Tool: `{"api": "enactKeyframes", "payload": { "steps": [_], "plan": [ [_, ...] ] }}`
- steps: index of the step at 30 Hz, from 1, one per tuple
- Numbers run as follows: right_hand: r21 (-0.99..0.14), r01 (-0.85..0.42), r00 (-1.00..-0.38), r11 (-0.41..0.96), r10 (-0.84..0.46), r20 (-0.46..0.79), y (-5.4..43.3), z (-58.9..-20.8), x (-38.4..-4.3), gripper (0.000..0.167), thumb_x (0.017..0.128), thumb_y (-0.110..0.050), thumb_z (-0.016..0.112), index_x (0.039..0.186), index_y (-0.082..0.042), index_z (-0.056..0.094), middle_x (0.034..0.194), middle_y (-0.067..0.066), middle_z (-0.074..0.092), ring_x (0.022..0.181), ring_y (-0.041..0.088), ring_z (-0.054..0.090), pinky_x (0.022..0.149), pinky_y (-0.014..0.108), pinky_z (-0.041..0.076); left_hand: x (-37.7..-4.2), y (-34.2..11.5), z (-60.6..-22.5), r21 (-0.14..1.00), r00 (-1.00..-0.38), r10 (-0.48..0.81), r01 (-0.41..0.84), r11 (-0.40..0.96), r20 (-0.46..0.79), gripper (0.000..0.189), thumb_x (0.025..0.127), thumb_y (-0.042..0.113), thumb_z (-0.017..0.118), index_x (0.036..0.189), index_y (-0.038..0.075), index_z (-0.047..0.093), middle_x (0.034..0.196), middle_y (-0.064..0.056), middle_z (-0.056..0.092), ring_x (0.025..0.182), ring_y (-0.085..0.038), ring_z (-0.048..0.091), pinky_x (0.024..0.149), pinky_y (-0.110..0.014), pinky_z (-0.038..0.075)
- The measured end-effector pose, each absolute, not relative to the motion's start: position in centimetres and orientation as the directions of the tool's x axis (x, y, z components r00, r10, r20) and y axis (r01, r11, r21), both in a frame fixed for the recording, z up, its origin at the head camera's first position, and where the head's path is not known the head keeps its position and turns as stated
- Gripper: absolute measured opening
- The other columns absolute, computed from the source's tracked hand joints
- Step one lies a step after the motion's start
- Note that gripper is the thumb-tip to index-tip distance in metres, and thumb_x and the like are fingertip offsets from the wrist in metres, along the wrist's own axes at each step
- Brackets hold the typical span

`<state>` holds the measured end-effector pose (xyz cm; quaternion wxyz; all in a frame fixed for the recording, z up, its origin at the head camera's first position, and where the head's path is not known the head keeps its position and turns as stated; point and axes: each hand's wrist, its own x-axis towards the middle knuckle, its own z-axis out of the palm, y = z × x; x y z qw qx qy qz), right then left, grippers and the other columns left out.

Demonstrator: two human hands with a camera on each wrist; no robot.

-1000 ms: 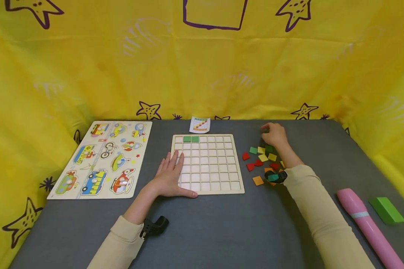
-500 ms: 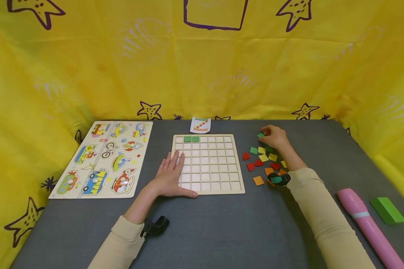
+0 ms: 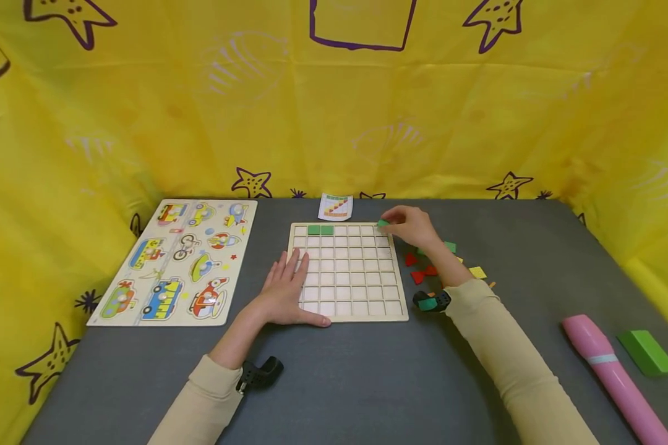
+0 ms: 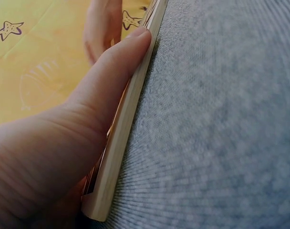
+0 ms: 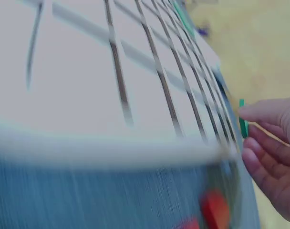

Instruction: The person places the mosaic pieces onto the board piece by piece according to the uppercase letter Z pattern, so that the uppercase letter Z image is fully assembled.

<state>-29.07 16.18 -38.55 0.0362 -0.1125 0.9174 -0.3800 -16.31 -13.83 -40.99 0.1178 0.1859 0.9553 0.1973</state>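
A wooden grid board (image 3: 342, 272) lies in the middle of the table, with two green square tiles (image 3: 320, 230) set in its top row. My left hand (image 3: 286, 290) rests spread on the board's left side, thumb along the front edge; in the left wrist view the thumb (image 4: 121, 57) lies on the board's rim. Over the board's far right corner, my right hand (image 3: 414, 227) pinches a green tile (image 3: 383, 223) between thumb and fingers. The right wrist view shows this tile (image 5: 243, 119) edge-on at the fingertips, beside the board.
Right of the board lie loose red pieces (image 3: 417, 277), yellow tiles (image 3: 477, 272) and others, partly under my right forearm. A small pattern card (image 3: 336, 207) lies behind the board. A picture puzzle (image 3: 178, 259) is at left; a pink microphone-like object (image 3: 607, 364) and green block (image 3: 647, 352) at right.
My right hand has picked up a green tile from beyond the loose pieces and carried it left to the board's far right corner. The left hand stays on the board.
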Motion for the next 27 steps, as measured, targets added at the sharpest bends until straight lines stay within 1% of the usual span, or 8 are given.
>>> {"api": "enactKeyframes", "payload": {
  "steps": [3, 6, 12, 16, 20, 22, 24, 27],
  "plan": [
    [-0.705, -0.258, -0.945, 0.660, -0.324, 0.042, 13.1, -38.7, -29.1, 0.022, 0.090, -0.018, 0.072, 0.109, -0.006, 0.071, 0.102, 0.011, 0.067, 0.096, 0.027, 0.059, 0.081, 0.041, 0.048, -16.3, -13.8, -41.0, 0.417, -0.904, 0.398, 0.306, 0.856, -0.155, 0.134, 0.065, 0.069, 0.077, 0.156, 0.001, 0.004, 0.161, -0.021, -0.005, 0.146, -0.039, -0.012, 0.116, -0.054, 0.001],
    [-0.679, -0.332, -0.914, 0.654, -0.400, 0.061, 10.6, -38.9, -29.2, 0.016, 0.091, -0.013, 0.070, 0.106, -0.006, 0.072, 0.103, 0.010, 0.067, 0.098, 0.026, 0.060, 0.084, 0.040, 0.049, -16.2, -13.8, -41.0, 0.413, -0.904, 0.396, 0.303, 0.859, -0.160, 0.134, 0.066, 0.069, 0.077, 0.156, 0.002, 0.004, 0.161, -0.021, -0.006, 0.146, -0.039, -0.012, 0.116, -0.054, 0.000],
    [-0.633, -0.408, -0.885, 0.658, -0.455, 0.098, 8.4, -39.2, -29.5, 0.015, 0.091, -0.007, 0.067, 0.105, -0.006, 0.074, 0.106, 0.010, 0.069, 0.104, 0.027, 0.062, 0.091, 0.038, 0.049, -16.1, -13.8, -40.6, 0.421, -0.905, 0.392, 0.296, 0.858, -0.164, 0.134, 0.066, 0.068, 0.077, 0.156, 0.002, 0.004, 0.161, -0.020, -0.005, 0.146, -0.039, -0.012, 0.116, -0.054, 0.001],
    [-0.641, -0.430, -0.865, 0.636, -0.493, 0.091, 9.0, -39.3, -29.2, 0.019, 0.095, -0.010, 0.063, 0.110, -0.007, 0.074, 0.111, 0.009, 0.070, 0.107, 0.026, 0.063, 0.092, 0.039, 0.049, -16.3, -13.6, -40.8, 0.421, -0.902, 0.399, 0.302, 0.855, -0.164, 0.135, 0.066, 0.069, 0.077, 0.156, 0.001, 0.003, 0.161, -0.021, -0.006, 0.146, -0.039, -0.013, 0.116, -0.055, 0.001],
    [-0.664, -0.410, -0.868, 0.626, -0.491, 0.074, 10.8, -38.6, -28.7, 0.024, 0.100, -0.015, 0.056, 0.116, -0.006, 0.072, 0.118, 0.010, 0.068, 0.110, 0.028, 0.062, 0.091, 0.042, 0.050, -16.4, -13.7, -41.1, 0.429, -0.901, 0.404, 0.307, 0.850, -0.155, 0.137, 0.064, 0.072, 0.076, 0.156, 0.001, 0.003, 0.161, -0.021, -0.007, 0.145, -0.039, -0.014, 0.115, -0.055, 0.000],
    [-0.648, -0.404, -0.875, 0.645, -0.479, 0.068, 12.4, -38.0, -28.4, 0.025, 0.100, -0.016, 0.055, 0.116, -0.005, 0.071, 0.116, 0.011, 0.068, 0.109, 0.030, 0.061, 0.090, 0.043, 0.050, -16.4, -13.8, -41.1, 0.437, -0.903, 0.406, 0.310, 0.844, -0.144, 0.138, 0.063, 0.073, 0.075, 0.156, 0.001, 0.003, 0.161, -0.022, -0.007, 0.146, -0.039, -0.013, 0.115, -0.055, 0.000],
    [-0.606, -0.404, -0.880, 0.686, -0.471, 0.053, 14.3, -37.4, -28.1, 0.023, 0.099, -0.015, 0.056, 0.113, -0.004, 0.072, 0.112, 0.013, 0.069, 0.104, 0.031, 0.062, 0.087, 0.045, 0.050, -16.4, -13.8, -41.2, 0.443, -0.905, 0.405, 0.312, 0.841, -0.132, 0.138, 0.062, 0.073, 0.076, 0.155, 0.000, 0.004, 0.161, -0.022, -0.006, 0.146, -0.040, -0.012, 0.115, -0.055, 0.000],
    [-0.537, -0.379, -0.887, 0.754, -0.461, -0.022, 17.6, -36.5, -27.6, 0.018, 0.096, -0.012, 0.061, 0.107, -0.003, 0.072, 0.104, 0.013, 0.070, 0.094, 0.030, 0.062, 0.082, 0.045, 0.049, -16.3, -13.9, -41.3, 0.435, -0.907, 0.402, 0.313, 0.844, -0.128, 0.139, 0.062, 0.074, 0.075, 0.155, 0.000, 0.005, 0.161, -0.022, -0.005, 0.146, -0.040, -0.012, 0.115, -0.055, 0.000]
  ]
}}
